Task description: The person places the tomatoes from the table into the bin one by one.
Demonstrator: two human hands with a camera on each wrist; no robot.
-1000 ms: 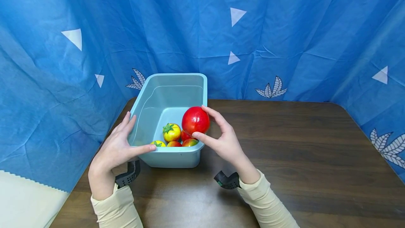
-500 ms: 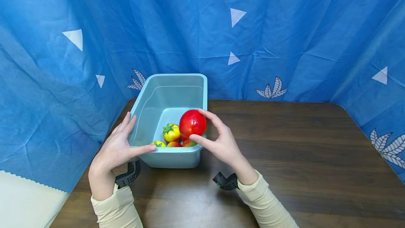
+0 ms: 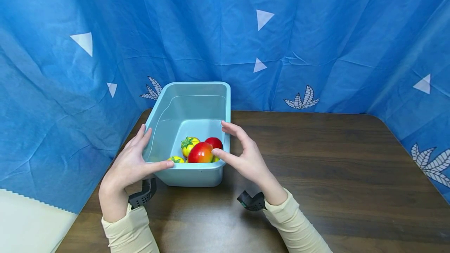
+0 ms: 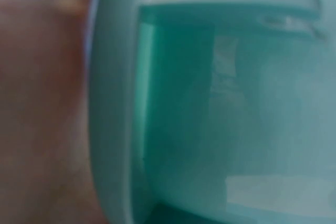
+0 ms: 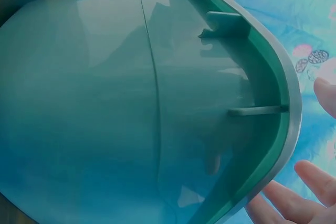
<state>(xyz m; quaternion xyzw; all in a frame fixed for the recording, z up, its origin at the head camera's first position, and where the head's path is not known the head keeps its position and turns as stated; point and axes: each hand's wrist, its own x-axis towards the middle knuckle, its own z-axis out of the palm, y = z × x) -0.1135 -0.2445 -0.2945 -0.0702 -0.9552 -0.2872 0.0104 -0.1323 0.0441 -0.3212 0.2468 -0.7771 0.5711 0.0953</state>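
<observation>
In the head view a light blue plastic bin (image 3: pixel 193 173) stands on the table, with fruit in its near end. A red-and-yellow mango-like fruit (image 3: pixel 200 152) lies there beside a yellow fruit with a green leafy top (image 3: pixel 190 145). Behind it is a dark red round fruit (image 3: pixel 214 142). My left hand (image 3: pixel 131 163) spans the bin's near left corner, thumb along the front rim and fingers at the left rim. Over the right rim my right hand (image 3: pixel 246 155) is spread with nothing held, its thumb near the mango-like fruit. The right wrist view shows fingers (image 5: pixel 315 182) by the rim.
A dark wooden table (image 3: pixel 316 167) extends to the right of the bin. Blue patterned cloth (image 3: pixel 299 42) hangs behind and along both sides. A pale surface (image 3: pixel 28 221) shows at the lower left.
The big red round fruit has left my right hand and dropped into the bin; the fruits there have shifted. My right hand has moved slightly left. The left hand has stayed put.
</observation>
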